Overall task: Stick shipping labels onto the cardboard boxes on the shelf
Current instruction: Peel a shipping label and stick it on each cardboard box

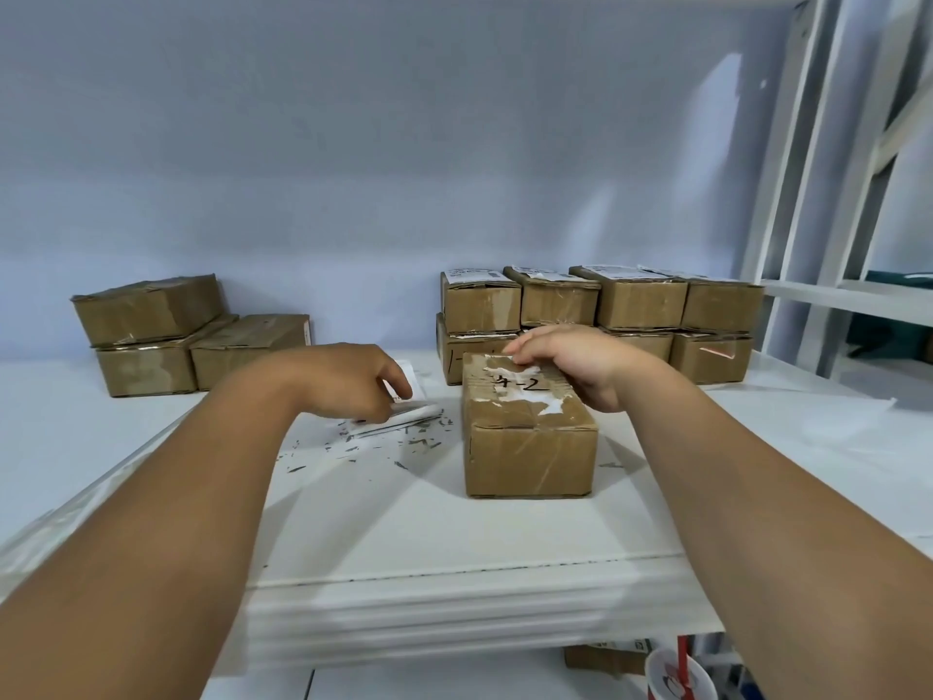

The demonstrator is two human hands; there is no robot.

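Observation:
A small cardboard box (528,437) stands alone in the middle of the white shelf (454,527), its top torn white and marked with handwriting. My right hand (570,363) rests on the far top edge of this box, fingers curled over it. To the left, my left hand (353,381) reaches down onto a small stack of white label sheets (404,414) lying on the shelf, fingertips pinching at the top sheet. No label is on the middle box.
Three unlabelled boxes (166,336) are stacked at the back left. A two-high row of boxes (606,315) with white labels on top stands at the back right. Paper scraps (383,444) litter the shelf. White shelf uprights (818,169) rise on the right.

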